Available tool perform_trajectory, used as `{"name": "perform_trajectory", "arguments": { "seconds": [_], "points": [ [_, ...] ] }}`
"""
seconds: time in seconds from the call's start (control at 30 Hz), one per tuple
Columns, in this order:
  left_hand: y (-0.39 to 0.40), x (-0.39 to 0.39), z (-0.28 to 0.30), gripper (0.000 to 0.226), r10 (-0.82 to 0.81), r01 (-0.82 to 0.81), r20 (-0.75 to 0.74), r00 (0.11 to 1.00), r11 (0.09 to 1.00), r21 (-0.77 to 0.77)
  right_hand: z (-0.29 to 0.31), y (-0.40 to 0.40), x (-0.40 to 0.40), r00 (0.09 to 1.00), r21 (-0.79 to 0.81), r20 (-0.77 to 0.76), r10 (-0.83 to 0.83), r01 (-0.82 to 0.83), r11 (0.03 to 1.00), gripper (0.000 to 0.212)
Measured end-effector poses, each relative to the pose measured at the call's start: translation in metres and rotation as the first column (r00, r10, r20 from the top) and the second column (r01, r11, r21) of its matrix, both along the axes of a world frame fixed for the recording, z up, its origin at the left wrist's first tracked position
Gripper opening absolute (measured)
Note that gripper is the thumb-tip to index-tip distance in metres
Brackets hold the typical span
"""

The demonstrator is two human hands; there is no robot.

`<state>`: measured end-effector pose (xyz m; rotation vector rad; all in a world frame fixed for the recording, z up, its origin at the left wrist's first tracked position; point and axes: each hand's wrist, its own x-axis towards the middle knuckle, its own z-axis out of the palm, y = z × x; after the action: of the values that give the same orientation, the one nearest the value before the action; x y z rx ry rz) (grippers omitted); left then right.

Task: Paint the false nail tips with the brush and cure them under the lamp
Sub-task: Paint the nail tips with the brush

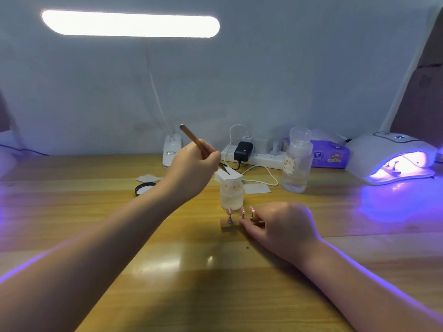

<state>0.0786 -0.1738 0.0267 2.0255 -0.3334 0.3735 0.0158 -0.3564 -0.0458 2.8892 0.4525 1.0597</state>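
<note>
My left hand point(191, 168) grips a brown-handled brush point(194, 140), its dark tip pointing down toward an open white jar point(232, 195). In front of the jar stands a small wooden block point(229, 225) carrying three pink false nail tips point(242, 210) on metal stems. My right hand point(280, 224) holds the right end of that block, fingers curled round it on the table. The white curing lamp point(390, 156) glows violet at the far right, with something small lying inside it.
A clear liquid bottle point(296, 161) stands behind my right hand. A power strip point(254, 155) with plugs and a white cable lies by the wall. The jar's black lid point(143, 188), paper squares and a purple tissue pack point(329, 155) are also on the wooden table.
</note>
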Motion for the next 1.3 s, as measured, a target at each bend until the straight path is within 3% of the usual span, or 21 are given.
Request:
{"name": "perform_trajectory", "arguments": {
  "seconds": [0.13, 0.37, 0.5, 0.87, 1.3],
  "points": [
    [-0.014, 0.008, 0.004, 0.017, 0.008, -0.008, 0.001, 1.000, 0.973, 0.231, -0.004, 0.000, 0.003, 0.998, 0.026, 0.037, 0.053, -0.054, 0.998, 0.042],
    [-0.025, 0.017, 0.002, 0.017, 0.092, -0.095, 0.029, 0.995, 0.898, 0.430, -0.005, 0.004, 0.004, 0.982, 0.026, 0.124, 0.140, -0.144, 0.989, 0.043],
    [-0.028, 0.020, 0.001, 0.017, 0.092, -0.094, 0.027, 0.995, 0.879, 0.467, -0.005, 0.007, 0.004, 0.983, -0.002, 0.138, 0.119, -0.119, 0.993, 0.049],
    [-0.032, 0.023, -0.003, 0.021, 0.120, -0.095, -0.008, 0.993, 0.821, 0.562, -0.006, 0.009, 0.005, 0.994, -0.073, 0.093, 0.054, -0.048, 0.996, 0.041],
    [-0.032, 0.020, -0.006, 0.024, 0.124, -0.110, 0.006, 0.992, 0.850, 0.516, -0.006, 0.012, 0.004, 1.000, -0.044, 0.028, -0.006, 0.007, 0.999, 0.039]
  ]
}}
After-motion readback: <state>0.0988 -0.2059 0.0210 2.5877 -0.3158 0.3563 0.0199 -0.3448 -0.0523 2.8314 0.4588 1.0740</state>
